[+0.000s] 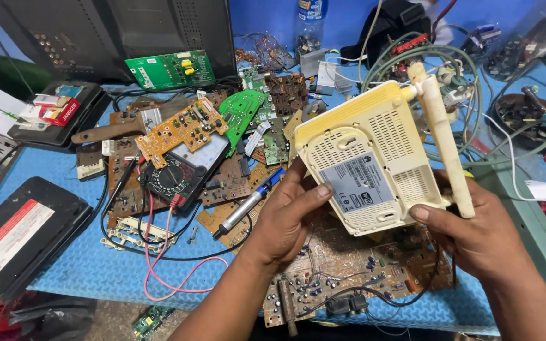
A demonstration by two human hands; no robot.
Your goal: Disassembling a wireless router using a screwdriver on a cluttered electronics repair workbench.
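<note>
A yellowed cream router point(374, 158) with a stubby antenna point(447, 145) is held up over the bench, its underside with vents and a grey label facing me. My left hand point(289, 218) grips its lower left edge, thumb pressed on the label side. My right hand point(469, 230) holds the lower right corner, thumb on the casing, with the antenna running up past the fingers. Beneath both hands lies a large brown circuit board point(349, 271) with many small parts.
A soldering iron point(248, 205) with a blue handle lies left of my left hand. An analogue multimeter point(178, 177) with red and black leads, several orange and green circuit boards point(188, 129), coiled cables point(456, 69) and a black box point(20, 233) crowd the blue mat point(83, 265).
</note>
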